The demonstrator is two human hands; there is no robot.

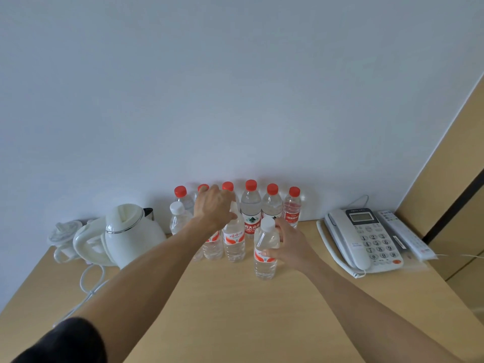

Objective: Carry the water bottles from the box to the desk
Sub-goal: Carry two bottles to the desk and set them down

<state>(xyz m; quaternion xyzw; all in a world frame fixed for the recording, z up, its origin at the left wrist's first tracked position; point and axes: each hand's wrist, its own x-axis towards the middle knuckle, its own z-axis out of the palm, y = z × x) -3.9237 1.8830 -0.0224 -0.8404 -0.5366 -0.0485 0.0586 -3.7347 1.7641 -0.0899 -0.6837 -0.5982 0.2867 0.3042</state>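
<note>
The right hand (pixel 289 244), just right of the frame's centre, wraps its fingers and thumb around a white-capped bottle (pixel 265 251) with a red and white label, which stands upright on the desk (pixel 235 310) a little in front of the others. The left hand (pixel 214 208), at the centre of the frame, reaches over the top of another white-capped bottle (pixel 234 241); its fingers curl down around the neck and hide the cap, so it appears to grip it, though the hold itself is partly hidden. Beside that bottle, to the left, stand two more like it, one half covered by the forearm and one with its white cap (pixel 177 207) showing. Behind them, against the white wall (pixel 235 87), runs a row of red-capped bottles (pixel 251 203), all upright. At the left of the frame sits a white kettle (pixel 131 234) with its cord trailing over the desk. At the right lie a white desk telephone (pixel 366 239) and, just beside it, a remote control (pixel 404 234).
</note>
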